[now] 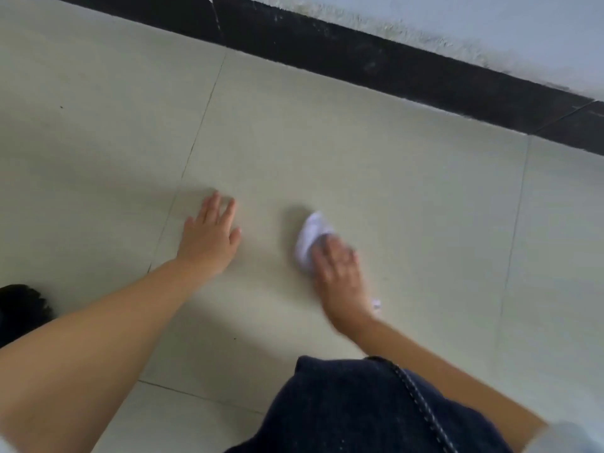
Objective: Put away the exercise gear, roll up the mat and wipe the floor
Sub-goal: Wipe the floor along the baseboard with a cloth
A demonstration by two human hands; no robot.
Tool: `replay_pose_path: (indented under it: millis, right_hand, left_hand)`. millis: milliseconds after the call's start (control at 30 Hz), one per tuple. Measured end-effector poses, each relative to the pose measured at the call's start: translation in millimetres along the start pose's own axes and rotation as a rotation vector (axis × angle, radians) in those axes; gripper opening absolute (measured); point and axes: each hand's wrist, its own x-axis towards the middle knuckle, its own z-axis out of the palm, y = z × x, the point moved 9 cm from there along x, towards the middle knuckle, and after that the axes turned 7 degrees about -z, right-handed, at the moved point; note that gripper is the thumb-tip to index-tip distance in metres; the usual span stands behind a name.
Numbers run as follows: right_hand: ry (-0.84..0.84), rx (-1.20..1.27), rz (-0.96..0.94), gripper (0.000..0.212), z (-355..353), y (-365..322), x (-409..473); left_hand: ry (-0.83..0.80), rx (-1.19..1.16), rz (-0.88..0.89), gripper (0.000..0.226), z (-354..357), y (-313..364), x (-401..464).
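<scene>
A crumpled white cloth lies on the pale tiled floor in the middle of the view. My right hand lies over its near end with fingers curled round it, blurred by motion. A small white scrap of the cloth shows beside that wrist. My left hand rests flat on the floor to the left of the cloth, fingers spread and straight, holding nothing. No mat or exercise gear is in view.
A black skirting strip runs along the foot of a pale wall at the top. My knee in dark denim sits at the bottom. A dark object is at the left edge.
</scene>
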Motion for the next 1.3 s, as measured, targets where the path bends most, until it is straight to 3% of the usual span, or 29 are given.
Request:
replay_pose_path:
  millis: [33, 100, 167, 200, 267, 367, 433, 500, 533, 600, 733, 800, 867, 900, 967, 1033, 1100, 1133, 1200, 1300]
  right_hand:
    - [-0.069, 0.005, -0.193, 0.083, 11, -44, -14]
    - [-0.2, 0.068, -0.536, 0.075, 21, -88, -39]
    - [-0.244, 0.122, -0.61, 0.065, 11, -59, -32]
    - [-0.202, 0.119, -0.494, 0.063, 5, -23, -19]
    - [-0.075, 0.165, 0.032, 0.054, -16, 88, -5]
    - [0.139, 0.156, 0.733, 0.049, -53, 237, -63]
    - [0.155, 0.227, 1.169, 0.05, -56, 286, -119]
    - [0.201, 0.222, 1.321, 0.051, -54, 273, -126]
    - [0.233, 0.18, 1.215, 0.052, -51, 249, -107]
    - [0.228, 0.11, 0.768, 0.057, -36, 165, -46]
    - [-0.093, 0.109, -0.276, 0.064, 3, -52, 14]
    - [-0.207, 0.141, -0.559, 0.063, 5, -70, 23]
    - [-0.125, 0.183, -0.507, 0.049, -20, -29, 53]
    - [-0.064, 0.23, -0.346, 0.04, -32, 15, 68]
    - [0.107, 0.244, 0.174, 0.039, -60, 133, 78]
    - [0.135, 0.244, 0.684, 0.055, -71, 224, 59]
    - [0.076, 0.221, 0.934, 0.059, -64, 240, 65]
    - [0.097, 0.204, 0.897, 0.058, -61, 218, 86]
    - [0.128, 0.155, 0.626, 0.06, -52, 141, 140]
    - [-0.063, 0.228, 0.014, 0.057, -16, -19, 177]
  left_hand:
    - [0.017, -0.001, -0.017, 0.058, -3, 1, 0]
    - [0.05, -0.016, -0.053, 0.058, -8, 6, 0]
    - [0.085, -0.024, -0.058, 0.059, -11, 14, -3]
    - [0.088, -0.02, -0.045, 0.059, -10, 20, -4]
    - [0.053, -0.019, -0.012, 0.059, -2, 34, -6]
    - [0.03, -0.043, -0.001, 0.059, 5, 44, -5]
    - [0.046, -0.053, 0.007, 0.059, 7, 45, -5]
    - [0.084, -0.058, 0.026, 0.057, 8, 43, -6]
    - [0.105, -0.069, 0.036, 0.056, 8, 42, -6]
    - [0.123, -0.096, 0.035, 0.053, 7, 40, -7]
    - [0.131, -0.161, 0.041, 0.07, 0, 39, -8]
    - [0.132, -0.179, 0.02, 0.071, -1, 32, -8]
    - [0.139, -0.188, 0.003, 0.07, 0, 23, -7]
    - [0.131, -0.178, 0.007, 0.069, 3, 20, -7]
    - [0.122, -0.147, 0.037, 0.065, 9, 18, -7]
    - [0.127, -0.144, 0.04, 0.061, 12, 18, -6]
    - [0.145, -0.174, 0.027, 0.06, 13, 18, -6]
    - [0.157, -0.202, 0.024, 0.06, 12, 18, -6]
    - [0.183, -0.274, 0.024, 0.059, 9, 18, -6]
    - [0.282, -0.454, -0.008, 0.061, -7, 6, -10]
